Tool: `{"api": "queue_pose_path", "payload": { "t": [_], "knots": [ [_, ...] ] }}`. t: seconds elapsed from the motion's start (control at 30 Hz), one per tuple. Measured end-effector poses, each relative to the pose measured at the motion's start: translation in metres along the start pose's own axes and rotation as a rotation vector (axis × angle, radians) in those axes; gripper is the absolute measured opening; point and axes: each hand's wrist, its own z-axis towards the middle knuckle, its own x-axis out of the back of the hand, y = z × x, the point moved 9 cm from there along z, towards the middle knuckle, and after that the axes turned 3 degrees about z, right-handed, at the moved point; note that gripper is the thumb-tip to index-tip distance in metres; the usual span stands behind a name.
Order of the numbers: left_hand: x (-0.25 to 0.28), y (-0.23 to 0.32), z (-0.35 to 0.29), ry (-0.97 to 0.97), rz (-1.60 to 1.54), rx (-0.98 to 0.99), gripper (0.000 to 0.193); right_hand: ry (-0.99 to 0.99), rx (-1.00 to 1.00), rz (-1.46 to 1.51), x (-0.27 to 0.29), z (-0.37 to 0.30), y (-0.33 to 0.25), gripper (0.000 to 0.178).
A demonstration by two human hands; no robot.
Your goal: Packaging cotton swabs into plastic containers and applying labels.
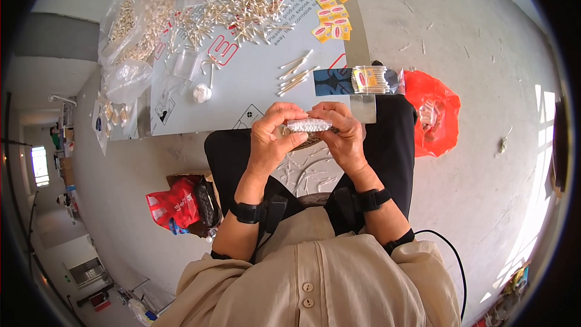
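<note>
Between my two hands, just off the table's front edge, is a small clear bag of cotton swabs (309,126), its white tips facing me. My left hand (273,133) grips its left end with thumb and fingers. On the other end, the fingers of my right hand (340,133) are closed too. Beyond them on the table lie a few loose cotton swabs (295,75). To the right, a filled bag of swabs with a yellow card (370,79) rests on a dark blue patterned strip (331,82).
A big heap of cotton swabs (242,0) covers the table's far part, beside a large clear plastic bag of swabs (136,27). Yellow cards (331,15) lie far right. A small white round container (201,92) stands left. A red plastic bag (433,112) hangs at right.
</note>
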Motion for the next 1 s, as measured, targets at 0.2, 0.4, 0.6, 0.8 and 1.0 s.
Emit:
{"api": "queue_pose_path", "payload": {
  "t": [0.2,0.4,0.6,0.8,1.0],
  "knots": [
    [0.007,0.011,0.001,0.002,0.219,-0.097,0.026,-0.023,0.052,-0.123,0.003,0.003,0.004,0.040],
    [0.003,0.031,0.003,0.002,0.411,-0.178,0.019,-0.041,0.048,-0.133,0.001,0.003,0.004,0.040],
    [-0.001,0.037,0.003,-0.020,0.537,-0.199,0.014,-0.086,0.064,-0.184,-0.001,0.005,0.007,0.038],
    [-0.002,0.029,0.000,0.102,0.516,-0.228,0.017,0.220,0.008,-0.111,0.021,0.001,0.016,0.026],
    [-0.007,0.007,-0.003,0.209,0.516,-0.196,0.016,0.124,-0.246,0.382,-0.002,-0.003,0.030,0.004]
  ]
}}
